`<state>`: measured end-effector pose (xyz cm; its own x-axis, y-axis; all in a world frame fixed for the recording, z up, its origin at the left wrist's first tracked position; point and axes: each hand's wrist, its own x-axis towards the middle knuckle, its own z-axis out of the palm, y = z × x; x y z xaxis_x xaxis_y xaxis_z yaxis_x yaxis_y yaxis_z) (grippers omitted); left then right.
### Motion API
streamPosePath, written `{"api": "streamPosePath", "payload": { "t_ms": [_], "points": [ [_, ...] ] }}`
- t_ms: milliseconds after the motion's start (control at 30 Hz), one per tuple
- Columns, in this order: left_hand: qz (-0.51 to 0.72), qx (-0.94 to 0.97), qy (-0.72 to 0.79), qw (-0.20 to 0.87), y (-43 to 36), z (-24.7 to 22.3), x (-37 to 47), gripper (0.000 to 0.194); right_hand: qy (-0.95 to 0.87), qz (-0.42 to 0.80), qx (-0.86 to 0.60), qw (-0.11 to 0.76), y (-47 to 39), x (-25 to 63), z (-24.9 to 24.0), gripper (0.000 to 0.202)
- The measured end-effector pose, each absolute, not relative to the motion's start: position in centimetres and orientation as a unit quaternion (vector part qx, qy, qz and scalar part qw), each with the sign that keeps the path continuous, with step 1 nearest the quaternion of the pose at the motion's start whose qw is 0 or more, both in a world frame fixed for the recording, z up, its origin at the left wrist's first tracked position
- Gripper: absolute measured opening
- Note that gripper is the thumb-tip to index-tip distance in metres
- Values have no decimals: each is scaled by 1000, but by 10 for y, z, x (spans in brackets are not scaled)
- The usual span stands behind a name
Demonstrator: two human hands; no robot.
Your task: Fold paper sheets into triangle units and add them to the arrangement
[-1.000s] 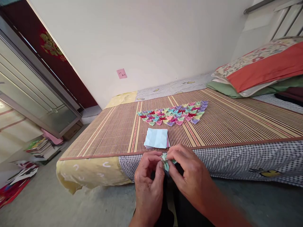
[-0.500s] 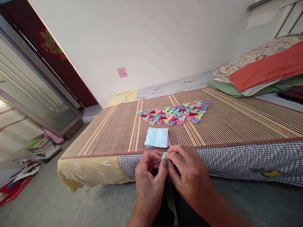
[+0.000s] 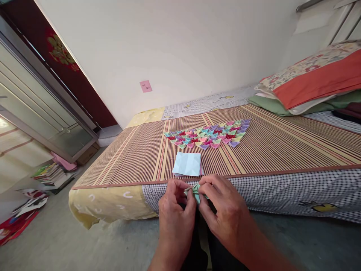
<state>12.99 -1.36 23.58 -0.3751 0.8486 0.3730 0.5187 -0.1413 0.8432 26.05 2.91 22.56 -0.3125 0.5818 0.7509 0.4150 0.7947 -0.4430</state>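
Observation:
A small green folded paper (image 3: 196, 193) is held between both hands at the bed's front edge. My left hand (image 3: 177, 210) pinches its left side with thumb and fingers. The right side is gripped by the fingertips of my right hand (image 3: 224, 203). Just beyond the hands lies a stack of square creased sheets (image 3: 187, 164), light blue on top. Farther back on the striped mat, several small folded paper pieces (image 3: 208, 134) in many colours stand in rows.
The striped mat (image 3: 121, 158) covers the bed. Pillows (image 3: 316, 81) are piled at the back right. A pink note (image 3: 146, 86) is on the wall. Books (image 3: 50, 174) and red items (image 3: 19, 222) are on the floor at left, near a glass door (image 3: 42, 86).
The green paper shows wider and more spread between the fingers. My left hand has shifted slightly left, and my right hand has barely moved.

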Motion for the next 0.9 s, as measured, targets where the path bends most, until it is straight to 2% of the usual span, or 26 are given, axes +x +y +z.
{"api": "streamPosePath", "payload": {
  "t_ms": [200,400,567,733,900],
  "points": [
    [500,585,628,115,-18,238,129,11,-804,98,-309,498,28,262,226,20],
    [489,589,614,189,-21,245,127,18,-801,100,-308,503,29,262,227,21],
    [516,543,610,257,-20,244,123,12,-801,117,-292,509,29,262,228,21],
    [542,515,603,279,-19,245,123,4,-796,137,-295,510,28,263,231,23],
    [537,524,599,279,-20,246,124,14,-793,128,-302,513,28,261,230,21]
  ]
}}
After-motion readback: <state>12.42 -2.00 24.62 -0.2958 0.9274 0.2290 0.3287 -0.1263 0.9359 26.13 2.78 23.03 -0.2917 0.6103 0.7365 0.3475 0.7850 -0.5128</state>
